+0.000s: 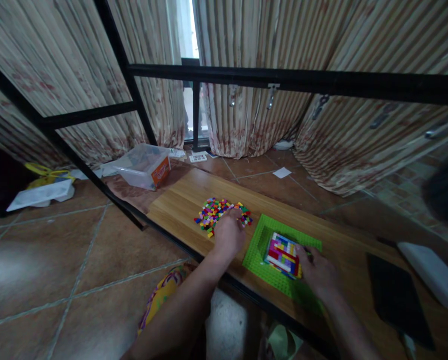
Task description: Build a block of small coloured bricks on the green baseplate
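Observation:
A pile of small colourful toy bricks (pixel 212 212) lies on the wooden tabletop. My left hand (pixel 229 232) reaches into the near right part of it with fingers curled down. Whatever is between those fingertips is hidden by the hand. To the right lies a green studded baseplate (pixel 257 245). On it stands a low block built of multicoloured toy bricks (pixel 283 254), with rows of white, red, yellow and purple on top. My right hand (pixel 317 270) holds the block's right edge, thumb and fingers closed against it.
A clear plastic box (pixel 139 165) with an orange label sits past the table's left end. A black metal rail (pixel 284 80) crosses above the far side. At the right lie a dark flat panel (pixel 398 300) and a white device (pixel 432 275). Striped curtains (pixel 254 40) hang behind.

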The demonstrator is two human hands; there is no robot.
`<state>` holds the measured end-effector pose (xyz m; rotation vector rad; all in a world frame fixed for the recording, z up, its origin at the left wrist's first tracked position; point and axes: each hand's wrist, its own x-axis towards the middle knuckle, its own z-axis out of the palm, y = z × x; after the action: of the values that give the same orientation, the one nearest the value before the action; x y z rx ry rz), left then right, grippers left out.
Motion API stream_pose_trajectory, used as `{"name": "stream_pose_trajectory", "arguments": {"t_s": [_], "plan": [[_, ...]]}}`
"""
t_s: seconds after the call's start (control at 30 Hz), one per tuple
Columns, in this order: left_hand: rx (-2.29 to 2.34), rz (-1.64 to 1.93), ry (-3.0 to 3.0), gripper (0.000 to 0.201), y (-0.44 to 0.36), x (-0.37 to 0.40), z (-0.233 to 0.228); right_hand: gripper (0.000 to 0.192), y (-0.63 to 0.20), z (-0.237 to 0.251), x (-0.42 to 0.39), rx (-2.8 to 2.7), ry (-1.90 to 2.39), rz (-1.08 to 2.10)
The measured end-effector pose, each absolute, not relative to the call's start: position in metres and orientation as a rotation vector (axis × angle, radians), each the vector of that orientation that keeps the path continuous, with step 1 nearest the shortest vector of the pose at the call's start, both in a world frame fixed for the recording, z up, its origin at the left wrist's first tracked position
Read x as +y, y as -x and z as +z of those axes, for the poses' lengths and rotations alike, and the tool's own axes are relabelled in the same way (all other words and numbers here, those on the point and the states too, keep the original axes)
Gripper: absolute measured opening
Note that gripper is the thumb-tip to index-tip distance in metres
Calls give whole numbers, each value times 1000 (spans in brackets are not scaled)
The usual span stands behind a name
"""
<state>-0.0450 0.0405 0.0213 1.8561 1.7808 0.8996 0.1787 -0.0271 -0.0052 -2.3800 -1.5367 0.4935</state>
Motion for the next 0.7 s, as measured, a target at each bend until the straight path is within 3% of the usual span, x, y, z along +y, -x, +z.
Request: {"name": "stream_pose_trajectory", "arguments": {"t_s": [0.2, 0.47, 0.6, 0.7], "plan": [[1957, 543, -1894, 27, 96, 53, 24, 58, -179, -5, -27, -1632, 2369, 349], [1915, 349, -2185, 22, 82, 53, 20, 56, -176, -5, -23, -1638, 2419, 301], [1896, 427, -2207, 26, 78, 54, 19, 57, -179, -10, -24, -1663, 2375, 229], [1784, 684, -2108, 30, 72, 55, 17, 57, -178, -8, -25, -1611, 2329, 186]]}}
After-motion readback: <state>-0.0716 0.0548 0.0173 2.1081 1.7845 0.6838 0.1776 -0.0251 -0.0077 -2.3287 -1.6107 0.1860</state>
